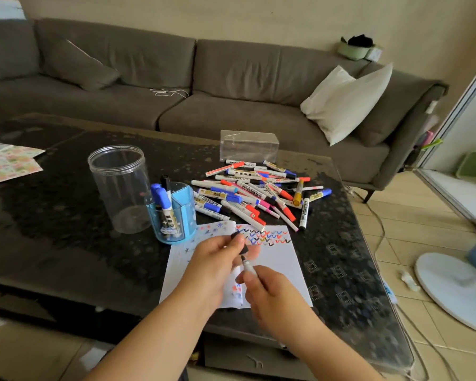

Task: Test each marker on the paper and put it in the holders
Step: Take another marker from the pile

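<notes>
My left hand (217, 259) pinches a black marker cap (239, 242) above the white paper (275, 259), which carries rows of coloured check marks. My right hand (270, 292) grips an uncapped marker (247, 266), its tip pointing up toward the cap. Behind the paper lies a heap of several markers (256, 191) with red, blue, black and gold caps. A blue pen holder (176, 215) left of the paper has three markers standing in it. A tall clear round jar (118, 185) stands empty beside it. A clear rectangular box (249, 145) sits behind the heap.
The dark glass coffee table (66, 215) has patterned sheets (8, 160) at its far left. A grey sofa (176, 92) with a white cushion runs behind. A white fan base (451, 287) and cables lie on the tiled floor at right.
</notes>
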Action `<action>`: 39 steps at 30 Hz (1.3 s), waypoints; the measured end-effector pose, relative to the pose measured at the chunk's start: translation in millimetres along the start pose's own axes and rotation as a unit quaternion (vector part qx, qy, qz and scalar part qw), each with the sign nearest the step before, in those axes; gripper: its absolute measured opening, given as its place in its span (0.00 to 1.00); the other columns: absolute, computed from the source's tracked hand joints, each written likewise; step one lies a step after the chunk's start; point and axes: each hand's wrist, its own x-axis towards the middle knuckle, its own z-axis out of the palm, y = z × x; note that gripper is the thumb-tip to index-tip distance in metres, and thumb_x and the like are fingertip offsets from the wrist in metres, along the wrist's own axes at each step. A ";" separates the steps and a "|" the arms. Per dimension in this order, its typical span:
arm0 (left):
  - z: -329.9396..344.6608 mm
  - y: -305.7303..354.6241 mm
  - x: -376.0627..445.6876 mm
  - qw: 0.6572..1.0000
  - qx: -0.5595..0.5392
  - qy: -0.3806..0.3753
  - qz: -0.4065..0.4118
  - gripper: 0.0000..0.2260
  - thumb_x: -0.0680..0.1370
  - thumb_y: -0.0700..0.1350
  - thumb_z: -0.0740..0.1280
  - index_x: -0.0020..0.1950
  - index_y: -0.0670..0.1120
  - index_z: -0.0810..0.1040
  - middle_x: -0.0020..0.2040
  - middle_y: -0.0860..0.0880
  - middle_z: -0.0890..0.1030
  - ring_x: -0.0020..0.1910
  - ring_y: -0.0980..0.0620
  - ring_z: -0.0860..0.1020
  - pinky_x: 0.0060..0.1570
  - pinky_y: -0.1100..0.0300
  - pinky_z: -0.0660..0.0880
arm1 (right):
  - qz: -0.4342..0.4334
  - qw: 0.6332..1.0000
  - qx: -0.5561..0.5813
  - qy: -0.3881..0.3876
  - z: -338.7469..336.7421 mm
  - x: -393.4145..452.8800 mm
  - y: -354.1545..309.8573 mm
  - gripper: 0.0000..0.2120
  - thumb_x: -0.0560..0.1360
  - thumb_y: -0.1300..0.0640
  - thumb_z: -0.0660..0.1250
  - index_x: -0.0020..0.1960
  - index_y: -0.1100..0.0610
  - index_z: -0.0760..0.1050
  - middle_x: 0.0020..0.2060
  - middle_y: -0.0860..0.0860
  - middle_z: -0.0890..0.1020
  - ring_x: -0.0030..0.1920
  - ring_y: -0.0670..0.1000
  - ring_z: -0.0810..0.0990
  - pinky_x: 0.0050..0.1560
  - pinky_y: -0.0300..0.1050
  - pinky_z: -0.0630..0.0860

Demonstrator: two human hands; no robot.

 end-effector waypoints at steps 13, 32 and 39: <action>-22.1 -21.9 39.6 0.937 0.306 0.114 0.129 0.08 0.75 0.48 0.68 0.52 0.47 0.80 0.45 0.53 0.80 0.46 0.55 0.77 0.44 0.65 0.69 | 0.032 0.993 0.083 0.075 -29.2 31.7 19.2 0.11 0.80 0.60 0.58 0.55 0.45 0.70 0.44 0.51 0.83 0.29 0.44 0.76 0.35 0.37 0.76; -16.7 -77.9 96.5 0.811 0.490 0.057 0.314 0.14 0.70 0.47 0.74 0.51 0.42 0.82 0.48 0.50 0.73 0.49 0.52 0.73 0.46 0.64 0.71 | -0.021 0.985 0.021 0.168 -42.5 118.2 63.2 0.08 0.76 0.51 0.65 0.41 0.53 0.79 0.29 0.43 0.77 0.28 0.39 0.71 0.28 0.31 0.68; -17.5 -81.1 100.0 0.814 0.477 0.061 0.327 0.14 0.69 0.47 0.74 0.51 0.41 0.82 0.47 0.51 0.71 0.48 0.52 0.72 0.46 0.64 0.69 | -0.047 0.979 0.012 0.198 -39.4 127.0 76.0 0.15 0.75 0.60 0.67 0.37 0.67 0.66 0.27 0.54 0.70 0.24 0.43 0.63 0.23 0.34 0.60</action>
